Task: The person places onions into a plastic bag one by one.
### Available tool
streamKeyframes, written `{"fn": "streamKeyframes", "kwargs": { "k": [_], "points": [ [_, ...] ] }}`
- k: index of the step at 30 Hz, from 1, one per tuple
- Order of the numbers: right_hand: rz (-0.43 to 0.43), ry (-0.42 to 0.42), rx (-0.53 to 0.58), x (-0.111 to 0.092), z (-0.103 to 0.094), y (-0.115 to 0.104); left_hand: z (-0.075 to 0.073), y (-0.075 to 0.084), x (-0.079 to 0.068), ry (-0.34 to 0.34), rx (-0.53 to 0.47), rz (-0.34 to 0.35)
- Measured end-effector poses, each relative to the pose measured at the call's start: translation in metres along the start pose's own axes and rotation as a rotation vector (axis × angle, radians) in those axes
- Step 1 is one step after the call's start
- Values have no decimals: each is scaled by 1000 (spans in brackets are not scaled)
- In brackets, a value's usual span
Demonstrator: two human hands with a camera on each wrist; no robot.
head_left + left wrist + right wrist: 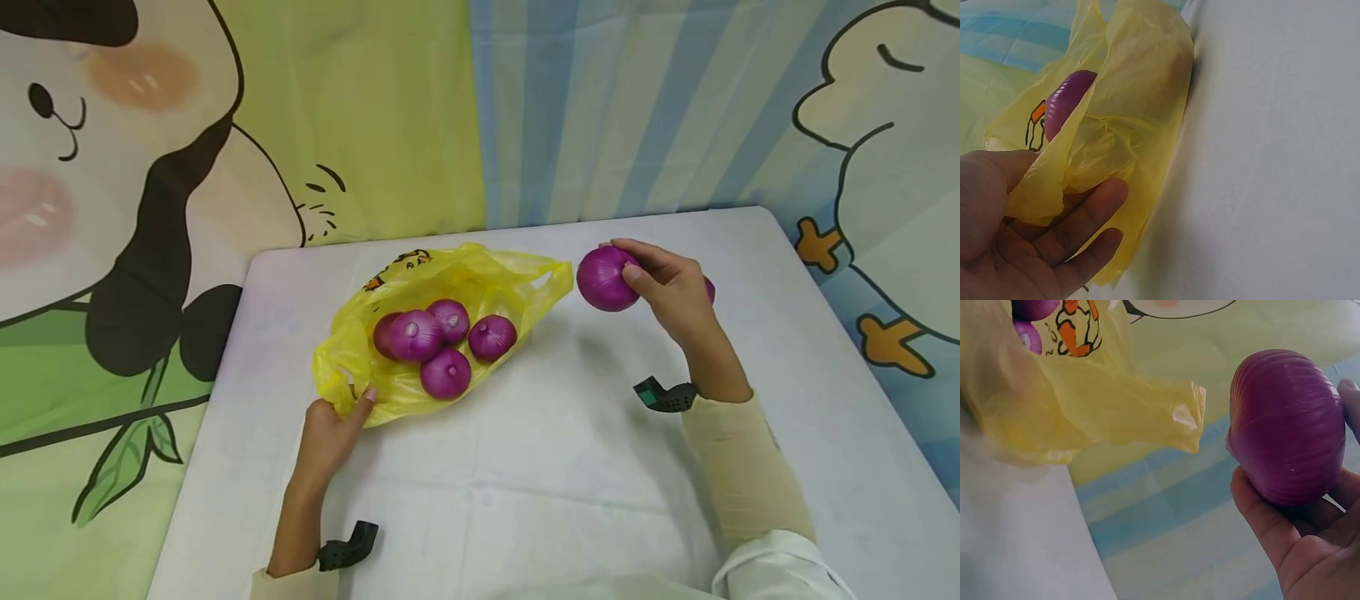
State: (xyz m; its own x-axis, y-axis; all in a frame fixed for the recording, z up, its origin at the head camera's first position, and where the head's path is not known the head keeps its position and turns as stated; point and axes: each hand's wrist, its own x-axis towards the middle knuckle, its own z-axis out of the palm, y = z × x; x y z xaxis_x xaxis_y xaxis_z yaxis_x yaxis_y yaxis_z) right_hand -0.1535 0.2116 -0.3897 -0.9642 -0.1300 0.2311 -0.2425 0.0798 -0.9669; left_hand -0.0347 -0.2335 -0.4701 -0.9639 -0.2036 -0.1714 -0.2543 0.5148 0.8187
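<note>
A yellow plastic bag (390, 400) lies on the white table with its mouth spread wide, and several purple onions (446, 373) sit inside it. My left hand (330, 437) pinches the bag's near-left edge between thumb and fingers; in the left wrist view the thin film (1041, 194) passes between them. To the right of the bag, my right hand (675, 292) holds one purple onion (606, 279) above the table. The right wrist view shows this onion (1288, 428) gripped by the fingers, apart from the bag's handle (1172, 415).
Another purple onion (709, 290) shows partly behind the right hand. The white table (525, 467) reaches back to a printed cloth backdrop (360, 108) with cartoon animals. Each wrist carries a small black camera mount (348, 546).
</note>
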Motion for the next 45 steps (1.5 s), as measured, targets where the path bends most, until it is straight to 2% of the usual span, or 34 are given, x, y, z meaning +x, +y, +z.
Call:
{"fn": "streamKeyframes", "kwargs": {
  "k": [9,17,26,33,45],
  "points": [
    [-55,-61,91,11,17,-3,1,1,0,-2,1,-17],
    [-79,-82,85,17,32,-5,3,1,0,-6,-8,-14],
    [-125,-98,182,25,36,-8,2,1,-1,5,0,8],
    [-111,-130,187,30,45,-15,2,-1,-3,2,-16,16],
    [-82,-173,186,36,60,-15,0,-3,-5,11,-24,4]
  ]
}}
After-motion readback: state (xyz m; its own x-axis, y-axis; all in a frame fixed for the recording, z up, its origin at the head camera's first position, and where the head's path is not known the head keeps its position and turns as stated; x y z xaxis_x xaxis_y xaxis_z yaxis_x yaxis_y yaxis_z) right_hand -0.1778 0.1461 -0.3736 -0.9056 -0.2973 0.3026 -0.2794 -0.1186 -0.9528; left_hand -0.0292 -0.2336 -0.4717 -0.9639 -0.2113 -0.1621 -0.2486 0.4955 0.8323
